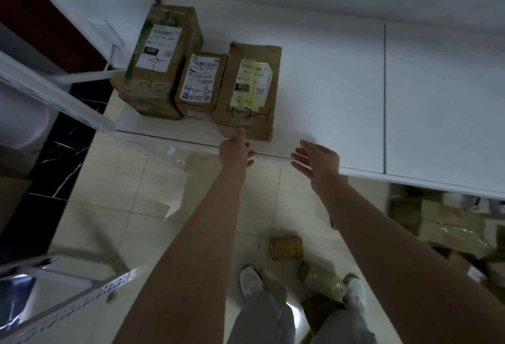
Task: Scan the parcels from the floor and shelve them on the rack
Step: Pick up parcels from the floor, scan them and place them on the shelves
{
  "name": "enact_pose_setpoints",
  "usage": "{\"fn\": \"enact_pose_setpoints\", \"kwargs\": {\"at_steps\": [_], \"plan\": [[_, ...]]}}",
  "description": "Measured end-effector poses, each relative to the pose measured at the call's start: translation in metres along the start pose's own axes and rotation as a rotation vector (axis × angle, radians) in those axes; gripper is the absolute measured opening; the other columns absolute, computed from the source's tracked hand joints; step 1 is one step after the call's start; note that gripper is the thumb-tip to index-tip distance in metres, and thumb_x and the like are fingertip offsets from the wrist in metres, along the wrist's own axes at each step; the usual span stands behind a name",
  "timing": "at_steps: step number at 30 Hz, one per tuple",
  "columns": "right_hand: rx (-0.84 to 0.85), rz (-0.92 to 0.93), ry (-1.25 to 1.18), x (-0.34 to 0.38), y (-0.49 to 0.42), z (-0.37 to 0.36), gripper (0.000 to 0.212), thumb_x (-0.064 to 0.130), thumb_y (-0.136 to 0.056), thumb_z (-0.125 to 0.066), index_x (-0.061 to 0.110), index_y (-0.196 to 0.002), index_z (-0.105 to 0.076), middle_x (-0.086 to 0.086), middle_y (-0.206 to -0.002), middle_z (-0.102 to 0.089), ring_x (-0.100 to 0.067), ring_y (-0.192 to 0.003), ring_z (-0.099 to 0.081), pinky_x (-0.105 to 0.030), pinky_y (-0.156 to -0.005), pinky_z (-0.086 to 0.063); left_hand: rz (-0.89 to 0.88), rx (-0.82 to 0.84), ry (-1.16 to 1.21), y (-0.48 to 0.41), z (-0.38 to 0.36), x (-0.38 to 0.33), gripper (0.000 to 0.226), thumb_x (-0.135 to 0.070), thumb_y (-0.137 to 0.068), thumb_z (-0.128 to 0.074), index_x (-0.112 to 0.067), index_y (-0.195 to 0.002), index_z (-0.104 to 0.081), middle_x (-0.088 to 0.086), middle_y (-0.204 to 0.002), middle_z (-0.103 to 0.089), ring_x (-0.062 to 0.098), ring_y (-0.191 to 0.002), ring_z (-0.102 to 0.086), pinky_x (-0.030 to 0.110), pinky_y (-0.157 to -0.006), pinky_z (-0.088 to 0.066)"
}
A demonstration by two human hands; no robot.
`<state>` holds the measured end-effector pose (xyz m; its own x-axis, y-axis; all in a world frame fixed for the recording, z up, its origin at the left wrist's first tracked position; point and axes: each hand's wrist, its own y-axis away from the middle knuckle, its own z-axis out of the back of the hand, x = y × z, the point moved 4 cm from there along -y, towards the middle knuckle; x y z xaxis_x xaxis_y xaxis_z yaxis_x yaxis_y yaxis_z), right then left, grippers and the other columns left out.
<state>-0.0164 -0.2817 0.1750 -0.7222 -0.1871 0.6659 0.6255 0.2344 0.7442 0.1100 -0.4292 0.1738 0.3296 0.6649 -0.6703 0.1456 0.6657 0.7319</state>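
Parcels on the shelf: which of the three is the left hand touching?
The rightmost parcel, with the yellowish label and 4-2-1 handwritten: the left hand rests a fingertip on its front edge. The tall parcel and the middle parcel, white-labelled, go untouched.

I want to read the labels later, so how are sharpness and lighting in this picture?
Head view: the three boxes on the shelf are fairly sharp, handwriting legible, small print smeared; the floor parcels at lower right are dim and blurred; a bright reflection glares off the floor by the shoes.
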Motion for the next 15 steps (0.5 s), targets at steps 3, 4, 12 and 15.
{"fn": "enact_pose_setpoints", "kwargs": {"at_steps": [3, 4, 12, 15], "plan": [[-0.054, -0.027, -0.077, -0.006, 0.001, 0.037, 0.012, 0.013, -0.089, -0.072, 0.004, -0.091, -0.066, -0.011, -0.079, -0.068, -0.025, -0.072, -0.070, -0.038, -0.071, -0.062, 0.040, 0.133, -0.080, 0.016, -0.016, 0.027, 0.037, -0.043, -0.105, -0.047, -0.013, -0.086, -0.056, 0.004, -0.092, -0.068, 0.023, -0.082, -0.066, 0.039, -0.078, -0.055], [-0.076, -0.030, -0.101, -0.009, 0.000, 0.051, 0.012, 0.013, -0.089, -0.072, 0.003, -0.090, -0.065, -0.011, -0.075, -0.067, -0.025, -0.070, -0.069, -0.038, -0.070, -0.062, 0.070, 0.182, -0.112, 0.021, -0.021, 0.035, 0.036, -0.043, -0.105, -0.045, -0.012, -0.090, -0.056, 0.003, -0.091, -0.069, 0.021, -0.080, -0.067, 0.037, -0.077, -0.054], [-0.348, 0.075, 0.052, -0.048, -0.005, 0.170, 0.014, 0.008, -0.086, -0.069, 0.004, -0.074, -0.064, -0.013, -0.069, -0.063, -0.021, -0.058, -0.062, -0.027, -0.054, -0.055, 0.150, 0.353, -0.415, 0.056, -0.065, 0.104, 0.022, -0.028, -0.103, -0.055, -0.009, -0.110, -0.060, 0.001, -0.089, -0.071, 0.018, -0.076, -0.068, 0.033, -0.076, -0.053], [-0.413, 0.040, 0.062, -0.071, -0.011, 0.215, 0.015, 0.008, -0.086, -0.069, 0.006, -0.072, -0.064, -0.017, -0.073, -0.064, -0.023, -0.057, -0.062, -0.032, -0.059, -0.056, 0.154, 0.368, -0.495, 0.072, -0.090, 0.125, 0.019, -0.023, -0.102, -0.056, -0.008, -0.112, -0.059, 0.000, -0.087, -0.070, 0.016, -0.074, -0.067, 0.032, -0.073, -0.051]]}}
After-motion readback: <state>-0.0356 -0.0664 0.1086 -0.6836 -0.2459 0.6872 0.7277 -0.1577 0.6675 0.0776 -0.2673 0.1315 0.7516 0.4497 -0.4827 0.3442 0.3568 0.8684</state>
